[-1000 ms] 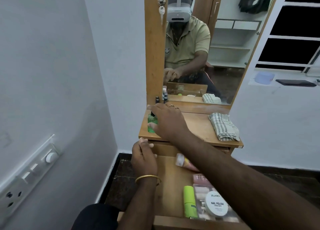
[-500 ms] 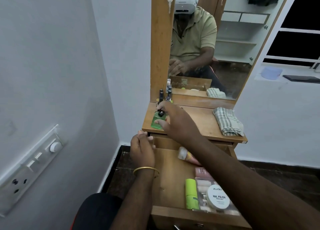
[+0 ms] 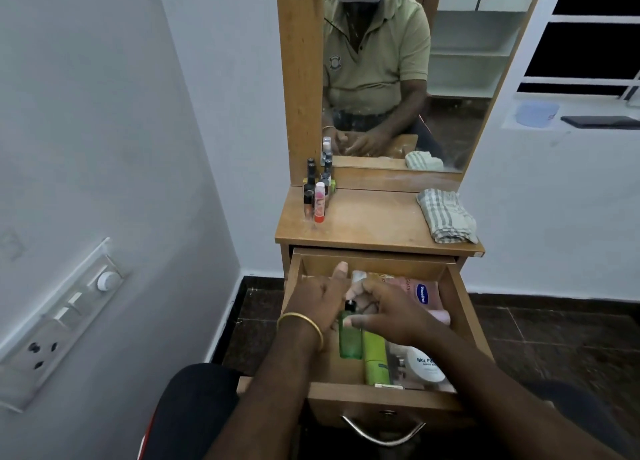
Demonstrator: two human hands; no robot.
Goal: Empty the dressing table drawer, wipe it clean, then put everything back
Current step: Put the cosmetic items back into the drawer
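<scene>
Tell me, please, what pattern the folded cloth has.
Pale with grey checked stripes; cloth, head view.

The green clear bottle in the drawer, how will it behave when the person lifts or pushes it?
The green clear bottle lies on its side in the drawer, so a push would probably roll it. It looks like smooth plastic, likely stiff and perhaps slippery. Its black cap is narrow, so standing upright it might tip easily.

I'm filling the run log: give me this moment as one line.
phase: restocking | drawer: open | right hand: on green bottle | left hand: beside it | tabletop: small bottles, cloth
</scene>
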